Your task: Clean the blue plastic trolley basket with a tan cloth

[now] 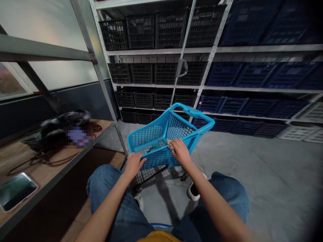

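Note:
A blue plastic shopping cart (151, 163) with perforated sides stands in front of me, between my knees, its handle (205, 126) to the upper right. My left hand (133, 164) is curled over the near rim by the left corner, thumb along the outer side. Farther right, my right hand (180, 152) is closed at the same rim. A small beige, cloth-like piece (170, 145) shows at its fingertips; most of it is hidden by the fingers. Through the mesh, the cart's basket floor is partly visible.
On my left, a wooden shelf (54, 161) in a metal frame carries a phone (18, 191), a dark bag (63, 124) and a brown strap. Behind the cart, white racks hold black crates (141, 72) and blue crates (224, 74). A metal pole (186, 37) rises behind the handle.

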A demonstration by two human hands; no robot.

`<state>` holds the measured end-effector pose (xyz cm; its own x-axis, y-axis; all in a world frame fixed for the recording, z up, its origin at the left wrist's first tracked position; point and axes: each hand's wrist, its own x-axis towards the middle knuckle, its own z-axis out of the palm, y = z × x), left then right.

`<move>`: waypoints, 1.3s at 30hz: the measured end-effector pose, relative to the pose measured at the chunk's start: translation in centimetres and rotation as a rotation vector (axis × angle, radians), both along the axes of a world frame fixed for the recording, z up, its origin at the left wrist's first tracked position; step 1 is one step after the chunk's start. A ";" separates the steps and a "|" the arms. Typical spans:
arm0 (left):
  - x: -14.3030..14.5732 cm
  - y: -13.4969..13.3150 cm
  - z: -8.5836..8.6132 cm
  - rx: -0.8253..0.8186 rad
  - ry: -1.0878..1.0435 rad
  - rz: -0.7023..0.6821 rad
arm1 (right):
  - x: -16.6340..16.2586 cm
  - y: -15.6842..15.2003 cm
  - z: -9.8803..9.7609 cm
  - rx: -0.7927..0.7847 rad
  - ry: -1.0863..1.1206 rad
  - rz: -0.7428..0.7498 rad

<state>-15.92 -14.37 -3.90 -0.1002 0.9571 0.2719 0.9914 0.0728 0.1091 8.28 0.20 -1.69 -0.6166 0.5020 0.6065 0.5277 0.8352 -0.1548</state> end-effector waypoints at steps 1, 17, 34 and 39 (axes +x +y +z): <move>-0.1 0.0 -0.1 0.003 0.003 -0.004 | 0.1 0.1 0.1 -0.010 0.021 -0.050; 5.2 2.3 1.0 -0.066 -0.081 -0.078 | 1.5 -0.3 -2.6 -0.079 0.289 -0.198; 7.2 3.1 0.5 -0.041 -0.085 -0.104 | -1.4 -4.3 -7.0 -0.352 0.646 -0.245; 6.1 2.4 0.6 -0.069 -0.070 -0.101 | -1.1 -4.3 -6.7 -0.348 0.476 -0.095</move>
<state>-9.87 -11.94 -3.34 -0.0192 0.9794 0.2009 0.9841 -0.0169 0.1766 7.17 -4.08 -8.37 -0.2598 0.7603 0.5953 0.4035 0.6456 -0.6484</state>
